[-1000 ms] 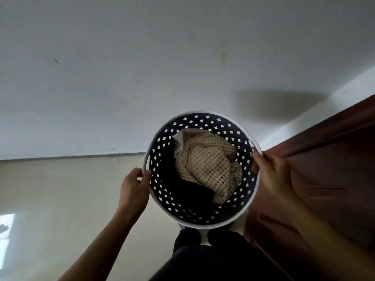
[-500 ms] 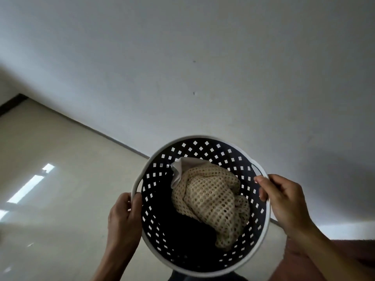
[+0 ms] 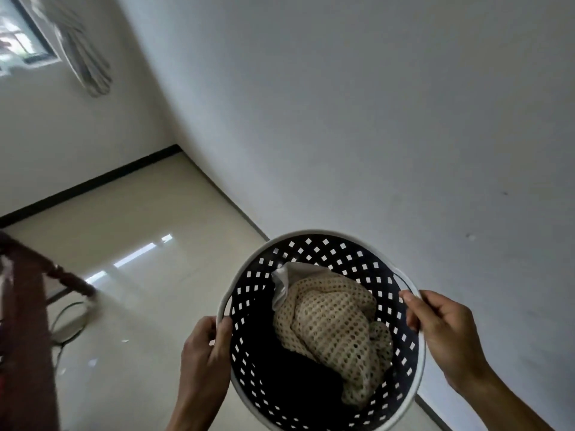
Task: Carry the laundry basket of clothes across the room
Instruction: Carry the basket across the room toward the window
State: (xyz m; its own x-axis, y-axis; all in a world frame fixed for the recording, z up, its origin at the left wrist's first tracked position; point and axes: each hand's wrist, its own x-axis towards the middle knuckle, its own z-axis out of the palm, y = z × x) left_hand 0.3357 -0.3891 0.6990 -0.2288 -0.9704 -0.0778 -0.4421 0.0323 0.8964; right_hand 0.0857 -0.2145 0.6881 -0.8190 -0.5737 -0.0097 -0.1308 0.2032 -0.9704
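A round laundry basket [image 3: 314, 241] with a white rim and dark perforated walls is held up in front of me, low and right of centre. Inside it lies a beige open-knit garment [image 3: 333, 328] on top of dark clothes [image 3: 280, 374], with a bit of white cloth at its upper edge. My left hand [image 3: 205, 353] grips the rim at the left handle. My right hand [image 3: 441, 328] grips the rim at the right handle. The basket's underside is hidden.
A white wall [image 3: 373, 119] runs close on the right, meeting the glossy cream tiled floor [image 3: 140, 244]. A dark wooden furniture piece [image 3: 28, 321] stands at the left edge with a black cable [image 3: 67, 325] looped beside it. A window and curtain [image 3: 84, 57] are at top left.
The view has swung left: the brown furniture at the right is gone and the floor, far corner and window have come into sight. Both hands keep their hold on the basket.
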